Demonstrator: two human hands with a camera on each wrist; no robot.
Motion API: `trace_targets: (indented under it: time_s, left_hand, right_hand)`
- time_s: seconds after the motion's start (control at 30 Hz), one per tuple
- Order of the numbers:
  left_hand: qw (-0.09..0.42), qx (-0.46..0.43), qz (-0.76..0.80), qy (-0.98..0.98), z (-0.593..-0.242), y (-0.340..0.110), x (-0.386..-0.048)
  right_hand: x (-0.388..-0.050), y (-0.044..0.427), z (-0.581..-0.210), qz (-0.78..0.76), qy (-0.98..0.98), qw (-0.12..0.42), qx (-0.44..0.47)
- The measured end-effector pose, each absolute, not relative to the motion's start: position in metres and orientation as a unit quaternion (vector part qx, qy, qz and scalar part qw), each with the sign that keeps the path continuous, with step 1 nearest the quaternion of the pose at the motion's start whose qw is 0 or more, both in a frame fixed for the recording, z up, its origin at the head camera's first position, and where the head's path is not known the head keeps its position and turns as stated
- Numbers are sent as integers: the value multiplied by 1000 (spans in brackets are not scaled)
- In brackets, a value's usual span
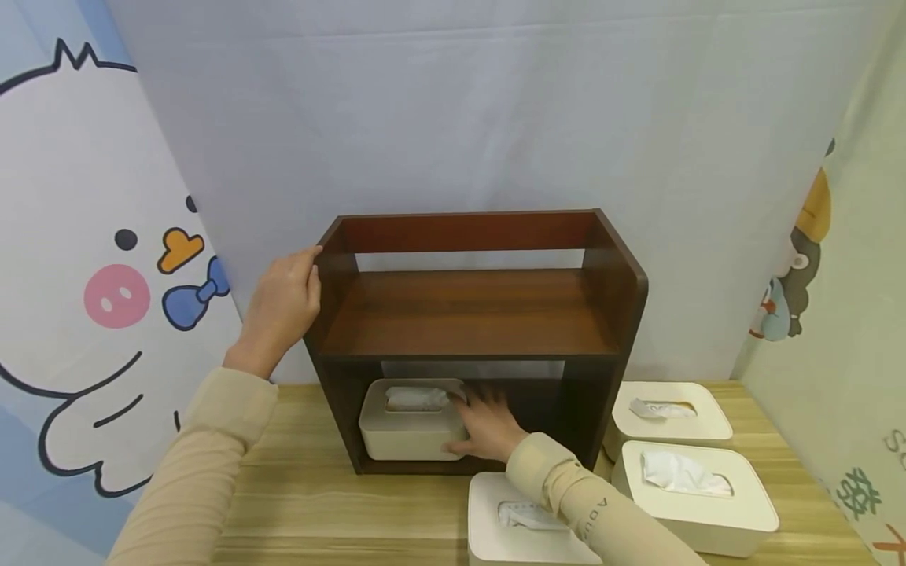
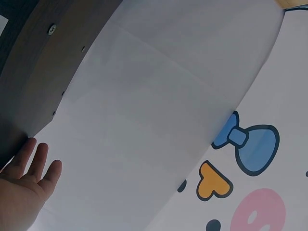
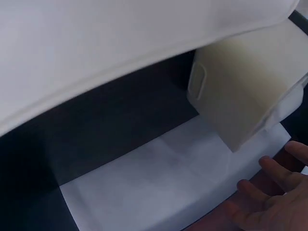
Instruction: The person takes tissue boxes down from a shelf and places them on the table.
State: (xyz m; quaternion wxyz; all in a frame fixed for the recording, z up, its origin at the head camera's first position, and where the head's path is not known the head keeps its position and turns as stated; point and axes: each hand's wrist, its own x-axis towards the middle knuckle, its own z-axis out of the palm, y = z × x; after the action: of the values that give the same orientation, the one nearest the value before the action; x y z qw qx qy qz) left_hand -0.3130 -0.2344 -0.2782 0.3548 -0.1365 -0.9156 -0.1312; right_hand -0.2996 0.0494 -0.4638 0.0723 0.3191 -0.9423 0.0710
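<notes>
A dark brown two-tier shelf stands on the table. My left hand touches the top of its left side panel; in the left wrist view, slightly spread fingers lie by the panel's edge. A cream tissue box sits at the left of the lower compartment, a white tissue in its top slot. My right hand reaches into that compartment at the box's right end, fingers spread. In the right wrist view, the fingers appear near the box; contact is unclear there.
Another tissue box lies on the table below my right forearm, partly covered by the sleeve. Right of the shelf are two more, a rear box and a nearer box. A grey curtain hangs behind the wood-grain table.
</notes>
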Motion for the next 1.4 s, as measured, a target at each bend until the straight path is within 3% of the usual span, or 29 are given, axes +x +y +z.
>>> trace_targets:
  time_s: [0.4, 0.63, 1.07, 1.4]
  left_hand:
    - [347, -135, -134, -918, -278, -235, -312]
    - [346, -135, -132, -919, -279, -236, -313]
    - [342, -133, -134, -920, -278, -237, -313]
    - [342, -135, -138, -920, -277, -238, -312]
  right_hand:
    - [-321, 30, -476, 65, -945, 53, 317]
    - [-333, 22, -484, 67, -942, 14, 329]
    - [-344, 12, -500, 97, -941, 9, 324]
    - [-343, 6, -494, 90, -950, -28, 297]
